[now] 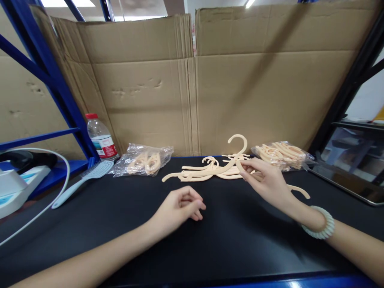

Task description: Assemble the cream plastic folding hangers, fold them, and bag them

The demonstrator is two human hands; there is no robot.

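A loose pile of cream plastic hangers [207, 171] lies on the black tabletop [228, 236] near the cardboard wall. My right hand [265, 182] pinches one cream hanger [237, 154] at the neck, lifting its hook above the pile. A pale beaded bracelet [319, 224] sits on that wrist. My left hand [181, 208] rests on the black surface in front of the pile, fingers curled loosely inward, touching no hanger.
Two clear bags of hangers lie at the back, one on the left [144, 160] and one on the right [283, 154]. A water bottle [101, 138], a light-blue hairbrush [82, 180], a white cable [45, 206] and blue rack posts [51, 72] stand left. Cardboard sheets [192, 80] wall the back.
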